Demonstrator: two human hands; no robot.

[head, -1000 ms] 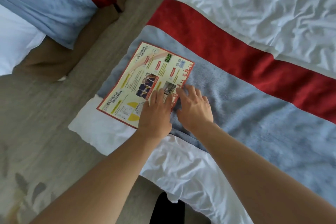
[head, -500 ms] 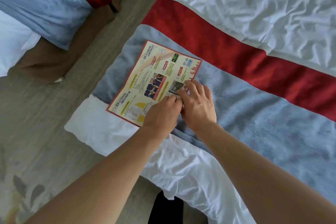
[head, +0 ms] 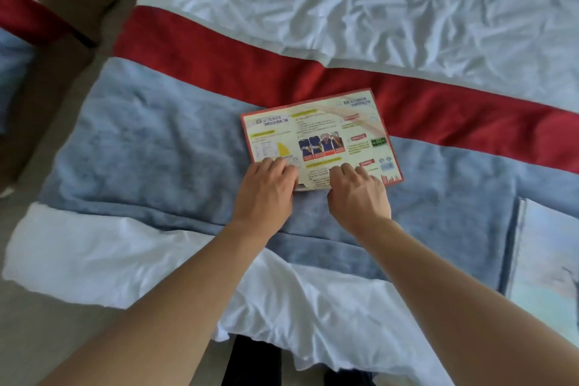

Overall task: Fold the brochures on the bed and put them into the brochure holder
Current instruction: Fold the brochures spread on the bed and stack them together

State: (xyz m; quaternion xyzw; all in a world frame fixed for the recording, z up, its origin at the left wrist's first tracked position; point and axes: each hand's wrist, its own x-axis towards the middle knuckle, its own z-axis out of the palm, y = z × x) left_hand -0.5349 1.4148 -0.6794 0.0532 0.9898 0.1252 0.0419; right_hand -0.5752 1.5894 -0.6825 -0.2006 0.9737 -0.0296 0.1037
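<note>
The task looks barely begun: the red-bordered, cream-coloured printed paper brochure [head: 319, 138] lies open and flat on the bed [head: 407, 9], resting on the grey-blue plush blanket [head: 150, 141] with its far edge at twelve o'clock overlapping the red fabric band [head: 219, 69] that runs across the bedding. No finished crease shows in it, and no brochure holder is in view, so both the folding and the putting away seem left to do. Only its near edge, at six o'clock, has come a little off the blanket between the two hands, which I take as the start of the first fold. The left hand [head: 266, 189] sits at the brochure's seven o'clock corner with its fingers curled over that edge, pinching the lifted paper. The right hand [head: 358, 194] sits just beside it at about five o'clock, knuckles up, fingertips bent onto the same near edge and apparently gripping it too. Both forearms reach in from six o'clock over the crumpled white sheet [head: 313, 307].
</note>
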